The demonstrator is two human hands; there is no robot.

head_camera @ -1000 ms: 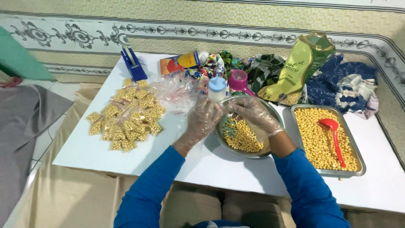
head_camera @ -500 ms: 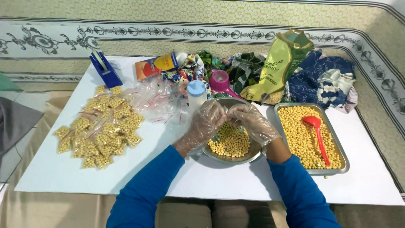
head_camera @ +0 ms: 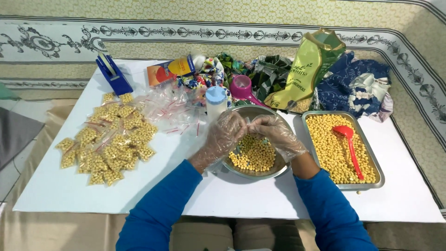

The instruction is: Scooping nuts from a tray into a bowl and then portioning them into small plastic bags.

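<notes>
Both hands work above the round metal bowl (head_camera: 253,160) at the centre of the white table (head_camera: 241,195), each inside a loose clear plastic glove. The left hand (head_camera: 223,135) and the right hand (head_camera: 277,135) meet fingertip to fingertip over the bowl's far rim, at about 12 o'clock of it, fingers curled and pinched together as if around something small and clear; whether that is one of the little bags cannot be told, since the gloves hide it. The bowl holds a shallow layer of yellow pellets (head_camera: 254,155), so it is partly emptied or only partly filled. At 9 o'clock from the bowl lies a broad heap of small filled bags (head_camera: 108,139), a good number already packed. Between that heap and the bowl, near 10 o'clock, is a loose scatter of empty clear bags (head_camera: 174,109), so plenty remain to fill. At 3 o'clock a rectangular metal tray (head_camera: 377,167) sits nearly full of the same pellets, a red spoon (head_camera: 349,144) lying in it, which by my reading means much stock is left. A white bottle with a blue cap (head_camera: 216,102) stands just beyond the bowl.
</notes>
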